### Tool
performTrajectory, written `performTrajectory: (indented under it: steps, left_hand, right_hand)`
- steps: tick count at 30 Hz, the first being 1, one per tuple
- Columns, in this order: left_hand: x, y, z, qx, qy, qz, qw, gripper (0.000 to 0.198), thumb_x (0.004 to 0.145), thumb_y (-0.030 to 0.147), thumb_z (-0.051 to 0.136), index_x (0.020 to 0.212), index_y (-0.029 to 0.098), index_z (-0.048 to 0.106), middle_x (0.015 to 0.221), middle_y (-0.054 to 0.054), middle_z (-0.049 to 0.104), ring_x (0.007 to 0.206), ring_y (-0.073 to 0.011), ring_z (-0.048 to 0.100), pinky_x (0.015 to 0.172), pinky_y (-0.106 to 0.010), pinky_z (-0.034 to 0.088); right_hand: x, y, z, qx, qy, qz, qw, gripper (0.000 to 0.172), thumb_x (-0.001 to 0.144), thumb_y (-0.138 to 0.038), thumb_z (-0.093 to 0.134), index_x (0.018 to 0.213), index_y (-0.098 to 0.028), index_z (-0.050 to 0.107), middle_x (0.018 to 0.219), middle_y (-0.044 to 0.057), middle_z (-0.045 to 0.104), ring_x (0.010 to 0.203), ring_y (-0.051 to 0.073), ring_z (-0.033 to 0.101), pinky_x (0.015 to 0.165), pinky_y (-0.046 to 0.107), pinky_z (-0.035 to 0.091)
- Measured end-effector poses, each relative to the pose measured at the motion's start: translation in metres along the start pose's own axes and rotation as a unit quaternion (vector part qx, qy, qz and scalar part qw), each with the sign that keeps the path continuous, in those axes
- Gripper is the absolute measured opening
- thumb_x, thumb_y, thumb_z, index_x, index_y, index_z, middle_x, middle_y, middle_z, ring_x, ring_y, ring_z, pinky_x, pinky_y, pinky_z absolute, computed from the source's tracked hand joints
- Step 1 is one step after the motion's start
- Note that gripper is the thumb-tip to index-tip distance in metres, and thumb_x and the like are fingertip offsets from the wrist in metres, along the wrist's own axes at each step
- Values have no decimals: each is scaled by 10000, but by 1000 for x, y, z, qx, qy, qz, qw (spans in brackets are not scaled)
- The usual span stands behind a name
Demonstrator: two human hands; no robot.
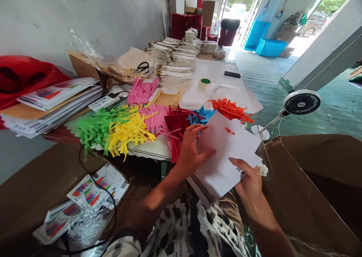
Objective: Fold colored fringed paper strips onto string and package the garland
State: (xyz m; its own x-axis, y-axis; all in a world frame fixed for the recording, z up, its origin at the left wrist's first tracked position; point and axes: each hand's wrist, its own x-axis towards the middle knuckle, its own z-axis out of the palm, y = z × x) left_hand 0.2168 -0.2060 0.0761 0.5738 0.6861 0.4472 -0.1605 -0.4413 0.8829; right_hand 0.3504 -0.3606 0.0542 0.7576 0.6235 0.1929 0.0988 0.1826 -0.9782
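Red plastic bag [25, 79] at 10 o'clock, printed packets [56, 106] stacked beside it. Printed cards [90, 189] and silver tinsel [85, 225] also at 10, lower down, black cable [111, 196] across them. Table edge at 11: green paper fringe [96, 126] touching yellow paper fringe [130, 132], then pink paper fringe [154, 117], dark red paper fringe [177, 130], blue paper fringe [202, 115], orange paper fringe [230, 111] at 1. Left hand [192, 149] at 12, fingers curled on the white paper sheets [223, 155], grip unclear. Sheets at 1, held over the lap, small orange paper scrap [229, 130] on top. Right hand [249, 185] at 2, pinching the sheets' edge, thumb on top. Desk fan [301, 103] at 2, cardboard flap [311, 185] at 3.
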Motion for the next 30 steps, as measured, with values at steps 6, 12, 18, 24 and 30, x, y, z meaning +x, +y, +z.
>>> performTrajectory:
  steps: [6, 12, 18, 24, 30]
  left_hand:
    - [20, -2, -8, -194, -128, -268, 935, 694, 696, 481, 968, 1285, 200, 732, 1245, -143, 769, 973, -273, 760, 811, -368, 628]
    - [15, 3, -11, -200, -112, -304, 925, 590, 702, 478, 959, 1177, 176, 782, 1071, -108, 826, 841, -237, 766, 695, -308, 613]
    - [8, 6, -3, -58, -134, -222, 964, 453, 782, 522, 875, 1064, 175, 799, 940, -41, 788, 799, -187, 685, 674, -260, 537]
    - [13, 3, -7, 49, -155, -156, 974, 327, 844, 457, 832, 1074, 227, 793, 950, 1, 793, 854, -185, 695, 727, -245, 500]
    - [22, 4, -6, 87, -173, -133, 972, 371, 872, 496, 806, 1153, 257, 768, 1031, 6, 808, 882, -193, 718, 770, -255, 498]
  right_hand:
    - [8, -17, 5, 31, 44, 83, 995, 585, 828, -434, 800, 1361, -231, 669, 1183, 111, 779, 1012, 293, 748, 831, 447, 626]
    - [13, -28, -11, -395, 70, -290, 869, 581, 949, -310, 721, 1506, -288, 557, 1475, 136, 619, 1385, 331, 546, 1146, 544, 421]
    - [12, -37, -18, -510, -21, -257, 821, 261, 1020, -371, 619, 1249, -249, 646, 1198, 100, 719, 1153, 314, 614, 957, 462, 432]
    - [21, -57, -30, -447, -158, -163, 865, 158, 1011, -372, 629, 917, -250, 594, 1024, 52, 712, 964, 257, 618, 856, 387, 456]
    - [33, -56, -34, -430, -219, -125, 867, 211, 979, -419, 679, 919, -249, 572, 1104, 61, 731, 1009, 265, 629, 857, 386, 476]
